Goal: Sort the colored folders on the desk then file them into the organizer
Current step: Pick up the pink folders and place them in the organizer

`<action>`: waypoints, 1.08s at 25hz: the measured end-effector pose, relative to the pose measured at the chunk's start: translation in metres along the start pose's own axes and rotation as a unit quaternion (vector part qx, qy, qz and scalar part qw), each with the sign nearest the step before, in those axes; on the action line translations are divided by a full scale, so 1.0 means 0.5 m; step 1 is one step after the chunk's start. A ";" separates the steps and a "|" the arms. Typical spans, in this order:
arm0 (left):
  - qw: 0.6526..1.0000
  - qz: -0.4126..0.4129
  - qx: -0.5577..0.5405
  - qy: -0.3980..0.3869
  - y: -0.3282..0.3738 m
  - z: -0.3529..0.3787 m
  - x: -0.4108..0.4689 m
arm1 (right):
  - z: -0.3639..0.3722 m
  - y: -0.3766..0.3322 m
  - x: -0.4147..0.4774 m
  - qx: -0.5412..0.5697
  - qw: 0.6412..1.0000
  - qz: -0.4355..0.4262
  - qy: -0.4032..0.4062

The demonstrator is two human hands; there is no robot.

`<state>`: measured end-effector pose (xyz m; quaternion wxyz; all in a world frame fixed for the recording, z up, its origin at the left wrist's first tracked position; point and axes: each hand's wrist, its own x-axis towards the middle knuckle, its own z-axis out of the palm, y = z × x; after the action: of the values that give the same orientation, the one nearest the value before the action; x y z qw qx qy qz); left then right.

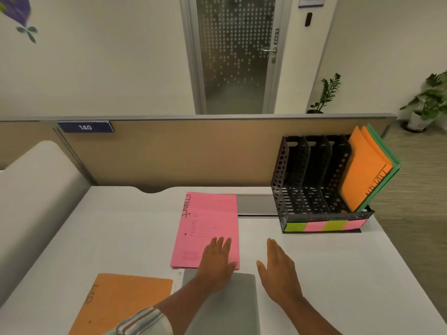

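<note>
Orange card folder (123, 303): flat, near-left on white desk (350, 274). Grey folder (237, 303): beside it, under left forearm. Left hand (217, 259): fingers straight, resting on pink paper folder (208, 221). Right hand (278, 272): flat-fingered, empty. Black perforated organizer (312, 182): far right, last slot holding second orange folder (365, 170) and green folder (379, 143).

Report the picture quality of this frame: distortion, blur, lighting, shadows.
Head view: wide-angle bending bows the top edge of the partition and splays the edges of the desk; the wall decal at top left is smeared; on the pink folder the big lettering reads, the small print is mush; light is soft and even, no glare, only faint shadows by the left hand and right hand.
</note>
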<state>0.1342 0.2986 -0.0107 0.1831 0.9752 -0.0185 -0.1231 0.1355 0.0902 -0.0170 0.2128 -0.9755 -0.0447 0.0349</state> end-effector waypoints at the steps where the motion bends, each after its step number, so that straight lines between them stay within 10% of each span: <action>1: 1.000 -0.008 -0.003 -0.001 -0.031 -0.004 0.001 | 0.015 -0.020 0.005 -0.001 1.000 -0.007 -0.012; 15: 0.988 -0.126 -0.083 0.020 -0.307 -0.028 0.101 | 0.187 -0.203 0.133 -0.043 0.980 -0.041 -0.189; 27: 0.901 -0.268 -0.332 0.074 -0.320 -0.084 0.160 | 0.218 -0.215 0.150 -0.015 0.964 -0.016 -0.266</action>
<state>0.2206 0.4562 -0.0492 0.4575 0.8320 0.2994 -0.0938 0.1929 0.2403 -0.0746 0.1790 -0.9334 -0.1155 0.2886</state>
